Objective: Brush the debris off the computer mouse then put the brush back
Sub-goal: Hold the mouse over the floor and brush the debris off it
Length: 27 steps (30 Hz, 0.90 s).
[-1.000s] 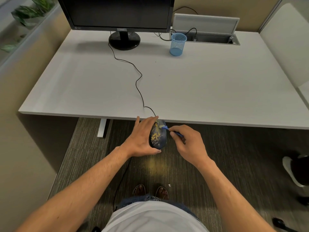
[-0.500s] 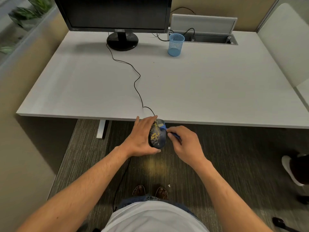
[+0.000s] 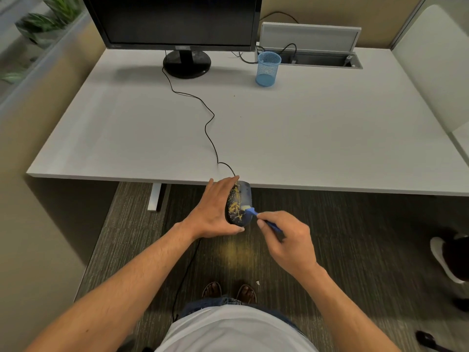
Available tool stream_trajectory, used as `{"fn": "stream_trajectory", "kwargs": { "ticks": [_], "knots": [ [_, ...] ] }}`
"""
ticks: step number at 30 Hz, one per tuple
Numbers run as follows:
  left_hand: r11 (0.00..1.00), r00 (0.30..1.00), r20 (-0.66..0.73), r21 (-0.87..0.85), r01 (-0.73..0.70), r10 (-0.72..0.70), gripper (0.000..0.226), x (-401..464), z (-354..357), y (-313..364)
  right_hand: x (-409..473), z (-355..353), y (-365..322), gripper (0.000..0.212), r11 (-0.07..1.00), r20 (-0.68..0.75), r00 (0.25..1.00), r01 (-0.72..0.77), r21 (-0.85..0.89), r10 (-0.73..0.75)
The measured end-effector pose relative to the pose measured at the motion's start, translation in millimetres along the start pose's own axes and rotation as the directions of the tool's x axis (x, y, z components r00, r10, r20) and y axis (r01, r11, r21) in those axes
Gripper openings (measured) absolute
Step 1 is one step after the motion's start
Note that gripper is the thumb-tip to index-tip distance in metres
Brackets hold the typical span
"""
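The dark corded computer mouse (image 3: 240, 205) is held off the front edge of the white desk (image 3: 304, 138), out over the grey carpet (image 3: 355, 250), w/ the left hand (image 3: 212, 214) wrapped round its left side, fingers over the nose and thumb under the tail. The right hand (image 3: 288, 236) pinches the small blue-handled brush (image 3: 256, 213), pale bristles touching the mouse's right-middle. Yellow crumb debris (image 3: 234, 205) covers the left half & centre; a yellow dusting on the carpet just below. To do this well, probably: short light strokes away from the body, tilt the mouse so crumbs drop clear, work across toward the fingers, then shift the grip to reach what they cover. Likely the blue mesh cup (image 3: 267, 69) at the back is where the brush goes after
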<state>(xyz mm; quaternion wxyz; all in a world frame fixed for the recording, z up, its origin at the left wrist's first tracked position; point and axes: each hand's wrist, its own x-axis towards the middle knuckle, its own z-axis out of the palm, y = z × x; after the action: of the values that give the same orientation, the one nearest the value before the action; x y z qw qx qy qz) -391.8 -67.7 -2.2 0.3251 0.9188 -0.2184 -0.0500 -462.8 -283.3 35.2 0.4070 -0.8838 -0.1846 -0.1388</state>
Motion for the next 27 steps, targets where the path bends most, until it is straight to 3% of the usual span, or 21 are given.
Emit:
{"fn": "stream_trajectory", "kwargs": {
  "ticks": [4, 12, 23, 27],
  "knots": [
    [1.000, 1.000, 0.008, 0.004, -0.007, 0.007, 0.121, -0.8, 0.2, 2.0, 29.6, -2.0, 11.6, 0.015, 0.988, -0.064, 0.987, -0.144, 0.051, 0.147],
    [1.000, 1.000, 0.015, 0.024, -0.007, 0.007, 0.121, -0.9, -1.1, 3.2, 62.3, 13.0, 23.2, 0.014, 0.988, 0.015, 0.988, -0.151, -0.031, 0.152],
    [1.000, 1.000, 0.004, 0.002, -0.006, 0.006, 0.121, -1.7, -0.3, -0.3, 7.7, 7.4, 5.5, 0.013, 0.997, 0.082, 0.996, 0.037, -0.074, -0.031],
    [1.000, 1.000, 0.004, 0.006, -0.008, 0.008, 0.122, 0.1, 1.7, 0.0, -8.5, 7.5, -0.8, 0.023, 0.989, 0.087, 0.990, 0.123, -0.083, -0.115]
  ]
}}
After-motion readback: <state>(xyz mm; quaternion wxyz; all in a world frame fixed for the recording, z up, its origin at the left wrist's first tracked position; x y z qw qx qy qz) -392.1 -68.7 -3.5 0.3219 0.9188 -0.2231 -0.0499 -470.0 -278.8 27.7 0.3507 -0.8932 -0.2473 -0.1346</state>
